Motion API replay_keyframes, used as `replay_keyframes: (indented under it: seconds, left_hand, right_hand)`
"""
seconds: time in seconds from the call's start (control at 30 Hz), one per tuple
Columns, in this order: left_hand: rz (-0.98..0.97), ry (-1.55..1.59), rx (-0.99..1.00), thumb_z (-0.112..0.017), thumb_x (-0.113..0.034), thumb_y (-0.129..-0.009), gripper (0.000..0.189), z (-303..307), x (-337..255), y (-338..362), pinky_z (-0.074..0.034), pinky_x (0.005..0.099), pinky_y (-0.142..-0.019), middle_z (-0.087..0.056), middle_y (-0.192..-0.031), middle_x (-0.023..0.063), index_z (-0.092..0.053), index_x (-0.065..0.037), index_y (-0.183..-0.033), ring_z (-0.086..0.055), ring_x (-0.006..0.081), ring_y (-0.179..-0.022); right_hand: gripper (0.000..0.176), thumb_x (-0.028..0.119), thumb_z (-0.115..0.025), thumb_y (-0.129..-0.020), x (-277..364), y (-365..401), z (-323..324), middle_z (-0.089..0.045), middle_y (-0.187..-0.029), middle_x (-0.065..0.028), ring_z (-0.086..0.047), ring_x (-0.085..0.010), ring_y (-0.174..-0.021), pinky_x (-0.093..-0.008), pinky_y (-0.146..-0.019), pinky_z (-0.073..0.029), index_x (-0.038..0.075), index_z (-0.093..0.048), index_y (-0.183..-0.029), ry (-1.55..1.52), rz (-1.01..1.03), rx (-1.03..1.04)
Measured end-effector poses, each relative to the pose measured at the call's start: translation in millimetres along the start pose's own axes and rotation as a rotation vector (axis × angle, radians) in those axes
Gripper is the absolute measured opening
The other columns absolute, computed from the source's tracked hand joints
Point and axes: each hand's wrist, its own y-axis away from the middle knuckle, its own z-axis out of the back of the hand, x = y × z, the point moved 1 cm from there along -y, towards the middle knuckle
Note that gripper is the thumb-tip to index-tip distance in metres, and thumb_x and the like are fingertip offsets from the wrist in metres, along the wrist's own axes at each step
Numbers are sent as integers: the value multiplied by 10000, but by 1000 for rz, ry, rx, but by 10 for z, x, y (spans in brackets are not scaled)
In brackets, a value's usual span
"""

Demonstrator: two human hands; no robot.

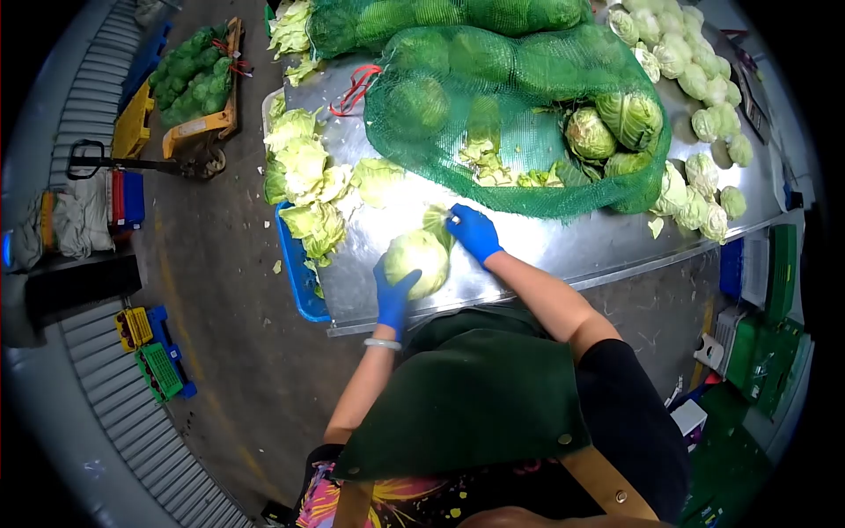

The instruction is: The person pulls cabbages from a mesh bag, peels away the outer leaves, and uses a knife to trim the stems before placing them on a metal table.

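Note:
A pale green cabbage (pixel 417 261) is at the near edge of the metal table, with my blue-gloved left hand (pixel 393 290) gripping its lower left side. My right hand (pixel 473 232), also in a blue glove, is closed on a loose green leaf (pixel 437 222) at the cabbage's upper right. Beyond my hands lies a green mesh sack (pixel 519 198), open toward the right, with whole cabbages (pixel 628 121) showing in it. Peeled leaves (pixel 304 167) are heaped along the table's left edge.
The metal table (pixel 546 239) carries rows of pale cabbages (pixel 673 55) at the right and another full sack (pixel 440 12) at the back. A blue crate (pixel 304 286) is under the left edge. A pallet jack (pixel 198 128) with a green sack stands on the floor.

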Motion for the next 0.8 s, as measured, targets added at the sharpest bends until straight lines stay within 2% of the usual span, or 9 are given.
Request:
replay_keyframes:
  seconds: [0.07,0.1,0.23,0.33,0.4,0.47,0.53,0.67,0.8]
  left_hand:
    - [15,-164,327,-856,-125,-705,856,209,-62,-102,-448,377,-1027,-493,-1341,157,-376,-19,-1406,-497,259,-1229]
    - [-56,-190,425,-878,-142,-677,905,287,-11,-165,-434,384,-1049,-504,-1351,149,-381,-20,-1425,-486,263,-1257]
    - [-390,-620,310,-863,-113,-698,970,246,-147,-116,-476,384,-992,-461,-1374,179,-306,-33,-1487,-536,270,-1185]
    - [-173,-189,-43,-850,-120,-726,977,-50,-236,17,-440,378,-1044,-406,-1419,175,-256,-18,-1495,-462,265,-1271]
    - [-103,-72,-138,-822,-148,-768,944,-177,-114,25,-457,359,-1015,-420,-1404,181,-238,-21,-1498,-457,250,-1268]
    - [64,-32,-23,-792,-164,-803,879,-239,-123,9,-464,360,-1001,-432,-1395,174,-259,-25,-1489,-465,243,-1255]
    - [79,10,0,-777,-165,-813,856,-205,-130,1,-459,358,-1002,-446,-1389,173,-269,-24,-1488,-469,244,-1251]
    - [63,25,131,-795,-139,-780,871,-80,-45,-54,-439,352,-1030,-459,-1394,162,-293,-25,-1483,-473,252,-1262]
    - [-66,-211,354,-818,-132,-749,915,180,-17,-283,-427,358,-1051,-456,-1413,158,-292,-33,-1491,-476,250,-1274]
  right_hand:
    - [422,387,-588,-886,-164,-156,138,-688,-955,-188,-652,-381,-923,-459,-803,-521,94,-604,-1190,-47,-120,-109]
    - [410,361,-588,-891,-162,-227,195,-678,-1005,-190,-648,-383,-928,-458,-805,-521,88,-595,-1197,-15,-57,-174]
    - [510,288,-665,-896,583,241,602,-555,-1303,-155,-632,-335,-1047,-396,-857,-529,141,-516,-1360,9,351,5]
    - [531,356,-667,-911,582,414,335,-549,-1311,-136,-603,-308,-1133,-371,-941,-497,165,-519,-1384,-243,455,307]
    - [497,315,-639,-934,487,433,173,-557,-1286,-128,-604,-304,-1107,-378,-935,-493,197,-514,-1401,-236,385,196]
    - [470,285,-603,-955,469,370,189,-557,-1265,-131,-602,-305,-1094,-383,-930,-487,227,-507,-1412,-257,182,208]
    - [420,283,-534,-988,454,364,155,-561,-1239,-134,-604,-308,-1078,-383,-930,-479,196,-517,-1399,-225,278,167]
    - [403,319,-465,-1006,193,73,7,-588,-1201,-143,-597,-309,-1104,-375,-941,-474,210,-517,-1391,-302,21,139]
    - [397,312,-519,-979,640,179,342,-589,-1228,-148,-619,-315,-1080,-393,-860,-525,230,-527,-1368,22,167,114]
